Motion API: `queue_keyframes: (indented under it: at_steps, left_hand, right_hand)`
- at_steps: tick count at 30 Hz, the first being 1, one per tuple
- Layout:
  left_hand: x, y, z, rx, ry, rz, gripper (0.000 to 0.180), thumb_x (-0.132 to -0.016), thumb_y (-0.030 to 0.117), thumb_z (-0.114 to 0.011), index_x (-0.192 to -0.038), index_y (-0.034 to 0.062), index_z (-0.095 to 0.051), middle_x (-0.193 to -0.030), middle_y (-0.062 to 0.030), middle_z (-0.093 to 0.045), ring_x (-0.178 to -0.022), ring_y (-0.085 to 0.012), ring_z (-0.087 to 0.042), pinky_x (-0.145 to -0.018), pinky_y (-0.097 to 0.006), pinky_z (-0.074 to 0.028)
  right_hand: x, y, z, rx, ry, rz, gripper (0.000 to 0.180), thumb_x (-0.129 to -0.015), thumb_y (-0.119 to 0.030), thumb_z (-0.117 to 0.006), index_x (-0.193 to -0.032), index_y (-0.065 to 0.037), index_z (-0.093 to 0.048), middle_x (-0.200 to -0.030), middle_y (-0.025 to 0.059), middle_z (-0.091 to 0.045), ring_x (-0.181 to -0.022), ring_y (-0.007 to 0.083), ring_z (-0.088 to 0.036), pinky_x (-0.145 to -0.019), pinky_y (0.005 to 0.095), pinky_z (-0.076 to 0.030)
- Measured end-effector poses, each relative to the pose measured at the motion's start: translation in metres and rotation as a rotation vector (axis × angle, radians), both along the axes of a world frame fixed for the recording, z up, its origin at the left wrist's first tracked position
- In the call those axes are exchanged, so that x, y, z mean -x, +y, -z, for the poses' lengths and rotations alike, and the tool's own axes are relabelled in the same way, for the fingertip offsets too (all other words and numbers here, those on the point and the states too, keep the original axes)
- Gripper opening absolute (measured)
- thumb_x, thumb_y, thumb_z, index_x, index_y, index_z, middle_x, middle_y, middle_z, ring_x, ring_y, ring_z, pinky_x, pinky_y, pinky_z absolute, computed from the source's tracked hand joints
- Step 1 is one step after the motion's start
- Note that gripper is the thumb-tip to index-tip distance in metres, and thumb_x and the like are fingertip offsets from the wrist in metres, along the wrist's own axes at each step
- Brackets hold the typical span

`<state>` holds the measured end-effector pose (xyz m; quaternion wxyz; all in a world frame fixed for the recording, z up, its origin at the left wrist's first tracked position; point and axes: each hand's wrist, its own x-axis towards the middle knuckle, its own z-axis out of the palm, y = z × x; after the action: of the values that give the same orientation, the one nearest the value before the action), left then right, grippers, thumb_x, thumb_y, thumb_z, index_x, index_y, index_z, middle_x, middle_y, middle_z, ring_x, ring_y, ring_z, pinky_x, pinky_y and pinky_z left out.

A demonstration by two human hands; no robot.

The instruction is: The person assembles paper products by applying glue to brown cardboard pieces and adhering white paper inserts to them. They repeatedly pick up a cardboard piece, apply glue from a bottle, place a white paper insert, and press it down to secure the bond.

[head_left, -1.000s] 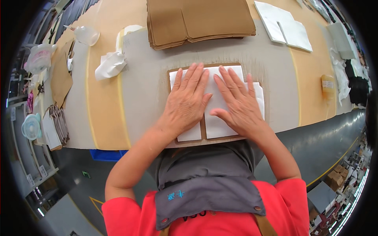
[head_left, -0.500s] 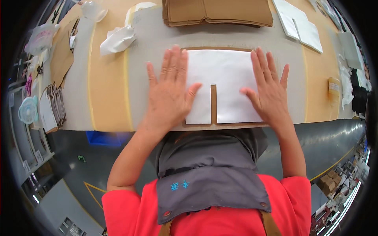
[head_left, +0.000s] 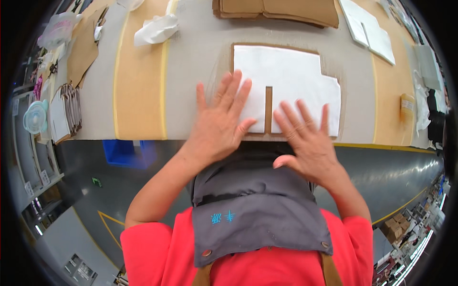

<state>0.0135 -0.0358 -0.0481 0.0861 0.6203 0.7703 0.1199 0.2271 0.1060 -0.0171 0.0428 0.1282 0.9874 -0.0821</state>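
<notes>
A white padded sheet [head_left: 291,69] with a narrow slot and a stepped right corner lies flat on a brown cardboard piece [head_left: 268,109], whose edge shows around it and through the slot. My left hand [head_left: 217,121] is spread at the sheet's left edge, fingertips overlapping it, holding nothing. Over the near right part of the sheet is my right hand [head_left: 307,143], fingers apart and empty, its thumb past the table edge. Whether either palm touches the sheet I cannot tell.
Beyond the sheet lies a stack of brown cardboard [head_left: 281,10]. Another white slotted sheet [head_left: 366,29] is at the far right, crumpled white paper [head_left: 156,31] at the far left. Cardboard pieces [head_left: 67,112] stand bundled at the left edge. Below the table sits a blue bin [head_left: 125,153].
Both hands have come nearer to me; the right has slid down off the sheet's upper right side, uncovering the stepped corner. The whole view has shifted slightly.
</notes>
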Motion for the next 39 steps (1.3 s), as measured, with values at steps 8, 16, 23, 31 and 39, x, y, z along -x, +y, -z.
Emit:
queue_keyframes:
  at_steps: [8,16,23,31,39]
  left_hand:
    - [0.012,0.073,0.008,-0.218,0.083,-0.05,0.069,-0.104,0.037,-0.048,-0.162,0.0075,-0.024,-0.17,-0.0131,-0.018,-0.157,-0.0302,-0.016,-0.122,-0.063,-0.004]
    - [0.031,0.072,0.023,-0.199,0.025,-0.215,0.064,-0.107,0.04,-0.041,-0.16,0.0063,-0.03,-0.168,-0.0177,-0.019,-0.157,-0.0307,-0.014,-0.121,-0.066,-0.004]
    - [0.062,0.037,0.025,-0.35,-0.108,-0.382,0.057,-0.109,0.035,-0.039,-0.158,0.0066,-0.034,-0.168,-0.0189,-0.022,-0.157,-0.0359,-0.014,-0.123,-0.061,-0.006]
    - [0.063,0.035,0.024,-0.408,-0.185,-0.407,0.046,-0.108,0.028,-0.046,-0.15,0.0083,-0.049,-0.165,-0.0203,-0.027,-0.156,-0.0374,-0.018,-0.123,-0.059,-0.01]
    - [0.062,0.034,0.02,-0.412,-0.239,-0.408,0.042,-0.107,0.024,-0.047,-0.147,0.0095,-0.054,-0.165,-0.0187,-0.028,-0.156,-0.0381,-0.017,-0.123,-0.059,-0.009]
  right_hand:
    - [0.062,0.051,-0.001,0.072,0.225,0.16,0.092,-0.094,-0.078,-0.031,-0.163,-0.017,-0.026,-0.169,0.0026,-0.023,-0.157,0.0275,-0.017,-0.123,0.0604,0.001]
    - [0.081,0.073,0.022,-0.131,0.275,0.182,0.076,-0.098,-0.06,-0.049,-0.157,-0.013,-0.036,-0.162,0.0071,-0.036,-0.15,0.0292,-0.031,-0.122,0.0598,-0.014]
    - [0.133,0.071,0.015,0.238,0.562,0.085,0.01,-0.091,-0.009,-0.069,-0.096,0.0,-0.067,-0.093,0.0124,-0.065,-0.091,0.0314,-0.064,-0.078,0.0407,-0.054]
    - [0.162,0.081,0.025,0.013,0.394,-0.09,0.008,-0.086,-0.003,-0.07,-0.089,-0.002,-0.062,-0.085,0.0115,-0.06,-0.081,0.0296,-0.062,-0.072,0.0399,-0.053]
    - [0.158,0.092,0.039,-0.01,0.593,-0.251,0.015,-0.079,0.002,-0.071,-0.087,-0.003,-0.06,-0.084,0.0084,-0.058,-0.078,0.0249,-0.061,-0.066,0.0357,-0.054]
